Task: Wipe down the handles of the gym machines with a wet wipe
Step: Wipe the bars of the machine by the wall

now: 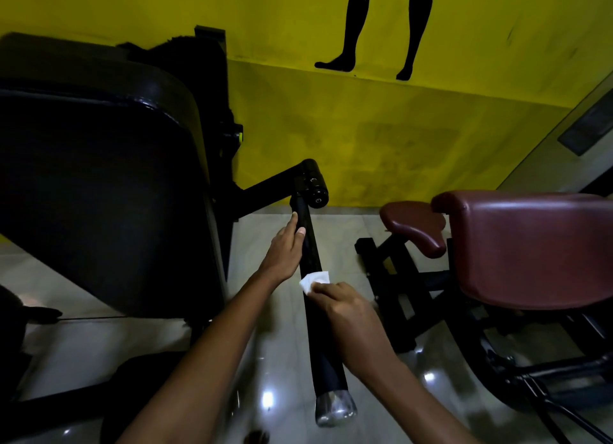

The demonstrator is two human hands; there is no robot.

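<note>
My left hand (pixel 285 248) grips the handle (pixel 315 294) near its pivot while my right hand (pixel 345 306) pinches the wipe (pixel 313 280) against mid-handle; I judge this bar part-wiped, other machines outstanding.

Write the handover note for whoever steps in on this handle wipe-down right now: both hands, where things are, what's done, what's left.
Left hand: grips the black handle bar near its far end, just below the pivot, steadying it.
Right hand: pinches the white wet wipe and presses it on the bar about midway along.
The bar runs from the pivot down toward the camera, ending in a silver end cap.
Done: cannot tell from this view which parts of the bar are already wiped.
Left: likely the stretch under the left hand and down to the cap, then the handles of the other machines, such as the maroon padded machine to the right.
</note>
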